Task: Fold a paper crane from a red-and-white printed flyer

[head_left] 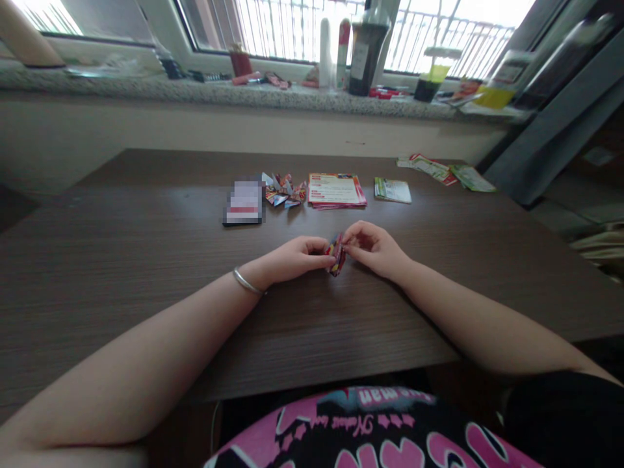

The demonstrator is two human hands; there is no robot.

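Note:
Between my two hands, just above the brown table (pixel 146 273), is a small folded piece of colourful printed paper (pixel 336 255), red, yellow and dark. My left hand (pixel 299 257) pinches its left side between thumb and fingers. With thumb and fingertips closed at its upper right edge, my right hand (pixel 377 250) grips the same paper. Beyond my hands lie several folded paper pieces (pixel 285 192) in a cluster. Beside them sits a stack of printed red-and-white sheets (pixel 336 190), and further right a smaller stack of green-and-white papers (pixel 392 190).
A phone-like device (pixel 244 203) with a blurred screen lies left of the folded pieces. Loose coloured packets (pixel 433 170) rest at the far right of the table. On the granite windowsill (pixel 170 91) stand bottles, including a dark-filled one (pixel 366 58). A grey curtain (pixel 550 140) hangs at right.

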